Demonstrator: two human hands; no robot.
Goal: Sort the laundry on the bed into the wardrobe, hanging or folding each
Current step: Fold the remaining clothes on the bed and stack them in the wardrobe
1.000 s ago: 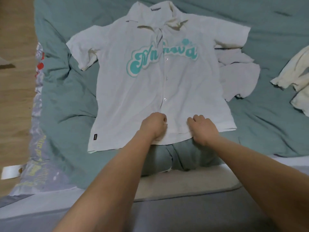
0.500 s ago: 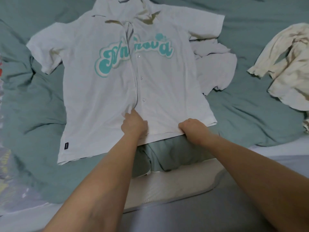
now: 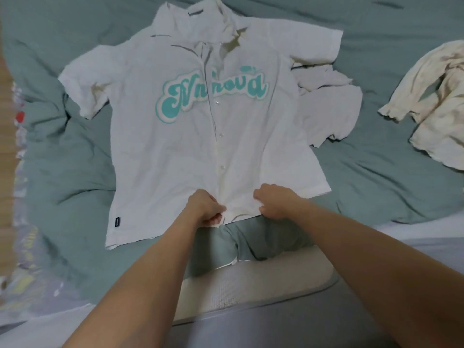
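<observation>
Both hands pinch white shirt (image 3: 195, 136) hem at near edge of bed (image 3: 376, 187): left hand (image 3: 204, 208) and right hand (image 3: 275, 203) curled tight on placket; cream garment (image 3: 437, 101) at right edge

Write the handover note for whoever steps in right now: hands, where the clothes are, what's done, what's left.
Left hand: pinching the bottom hem of the white shirt, just left of the button placket.
Right hand: gripping the same hem to the right of the placket.
The shirt lies face up, spread flat on the green duvet, collar away from you. A cream garment lies crumpled to its right.
Done: shirt laid out.
Left: fold or hang it, then the cream garment. The wardrobe is not in view.
</observation>
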